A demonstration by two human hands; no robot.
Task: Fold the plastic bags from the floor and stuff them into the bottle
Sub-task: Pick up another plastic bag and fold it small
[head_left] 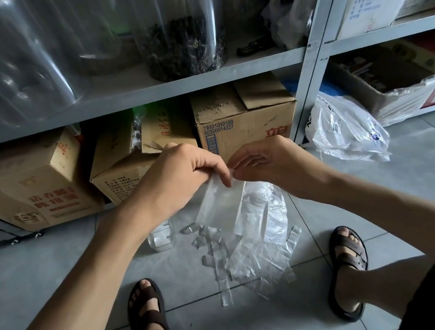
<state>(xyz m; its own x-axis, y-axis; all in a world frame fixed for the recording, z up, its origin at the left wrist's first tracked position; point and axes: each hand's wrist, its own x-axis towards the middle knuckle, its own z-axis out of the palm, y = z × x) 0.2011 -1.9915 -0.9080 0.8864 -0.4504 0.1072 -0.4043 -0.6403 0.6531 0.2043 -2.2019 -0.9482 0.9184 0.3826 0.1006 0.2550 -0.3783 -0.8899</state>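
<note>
A clear plastic bag (pixel 211 205) hangs in the air above the floor. My left hand (pixel 182 174) pinches its top edge with curled fingers. My right hand (pixel 267 162) pinches the same edge right beside it. Below them several more clear plastic bags (pixel 259 243) lie in a loose pile on the grey tiles. A clear plastic bottle (pixel 162 237) stands on the floor to the left of the pile, partly hidden behind my left forearm.
A grey metal shelf (pixel 306 80) stands ahead, with cardboard boxes (pixel 243 119) on the floor under it. A white printed bag (pixel 347 129) lies by the shelf post at the right. My sandalled feet (pixel 148 306) flank the pile.
</note>
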